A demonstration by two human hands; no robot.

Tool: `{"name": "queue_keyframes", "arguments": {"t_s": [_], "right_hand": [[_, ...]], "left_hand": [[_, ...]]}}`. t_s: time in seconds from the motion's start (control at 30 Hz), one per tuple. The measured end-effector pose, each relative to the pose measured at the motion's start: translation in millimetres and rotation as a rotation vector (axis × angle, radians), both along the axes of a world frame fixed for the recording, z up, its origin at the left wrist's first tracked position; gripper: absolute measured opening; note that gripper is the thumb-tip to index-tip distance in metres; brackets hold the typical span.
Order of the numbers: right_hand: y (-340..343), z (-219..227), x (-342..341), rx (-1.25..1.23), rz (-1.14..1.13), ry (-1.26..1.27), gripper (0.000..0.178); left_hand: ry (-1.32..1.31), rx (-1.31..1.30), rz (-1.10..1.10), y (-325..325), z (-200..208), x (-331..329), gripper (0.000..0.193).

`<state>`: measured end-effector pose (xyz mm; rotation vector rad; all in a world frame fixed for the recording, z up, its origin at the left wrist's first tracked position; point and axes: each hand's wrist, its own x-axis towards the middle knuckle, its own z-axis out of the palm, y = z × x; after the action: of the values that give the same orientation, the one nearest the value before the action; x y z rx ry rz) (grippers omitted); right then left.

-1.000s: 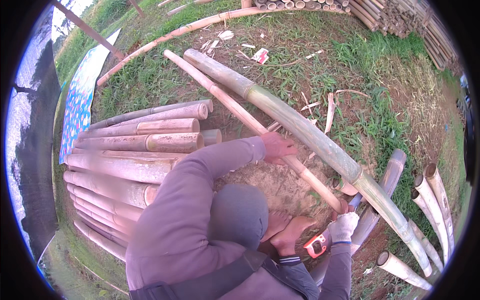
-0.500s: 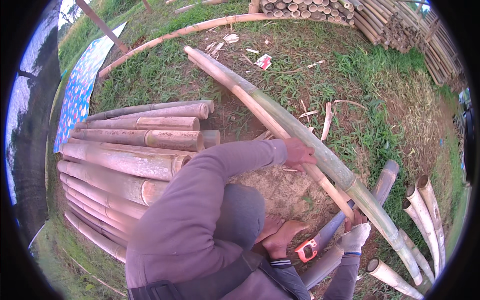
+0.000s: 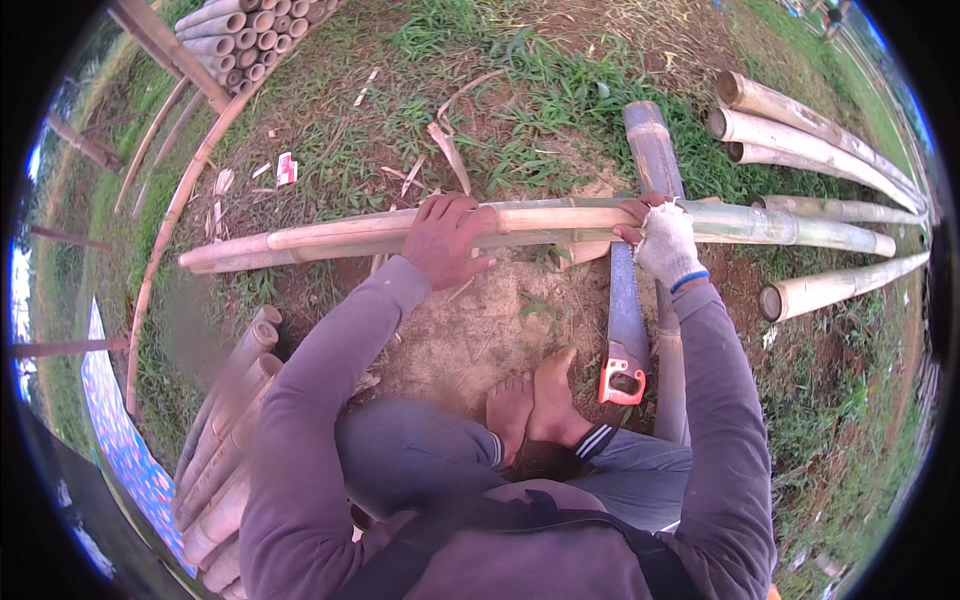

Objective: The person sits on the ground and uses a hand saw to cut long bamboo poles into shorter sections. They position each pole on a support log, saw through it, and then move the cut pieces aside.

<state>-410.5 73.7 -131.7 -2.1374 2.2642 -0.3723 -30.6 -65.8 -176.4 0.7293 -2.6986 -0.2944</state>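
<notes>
A slim tan bamboo pole [image 3: 345,231] lies sideways in front of me, along the near side of a thicker green bamboo pole [image 3: 745,222]. My bare left hand [image 3: 445,240] is closed over the slim pole near its middle, fingers curled across the far side. At its right end, my right hand [image 3: 665,240], in a pale fingerless glove, pinches the slim pole where it rests against the green one. Below the right hand lies a handsaw [image 3: 627,325] with an orange and black handle, its blade tip beneath the poles.
A dark bamboo length [image 3: 655,150] runs under the poles. Cut bamboo poles [image 3: 820,135] lie at right; more bamboo lengths [image 3: 225,420] sit at lower left. A bamboo stack [image 3: 250,40] stands far left, near a blue patterned sheet [image 3: 120,420]. My bare feet [image 3: 530,405] rest on sawdust-covered ground.
The view has swung to the right, so the poles now run nearly level across it. Both hands stay on the slim pole.
</notes>
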Motion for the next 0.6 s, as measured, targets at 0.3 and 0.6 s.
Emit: {"name": "queue_keyframes", "arguments": {"t_s": [0.3, 0.6], "right_hand": [[-11, -33, -7, 0.078, -0.117, 0.037, 0.046], [119, -50, 57, 0.278, -0.219, -0.096, 0.042]], "left_hand": [[-0.317, -0.026, -0.103, 24, -1, -122, 0.109], [-0.413, -0.155, -0.04, 48, -20, -178, 0.124]]}}
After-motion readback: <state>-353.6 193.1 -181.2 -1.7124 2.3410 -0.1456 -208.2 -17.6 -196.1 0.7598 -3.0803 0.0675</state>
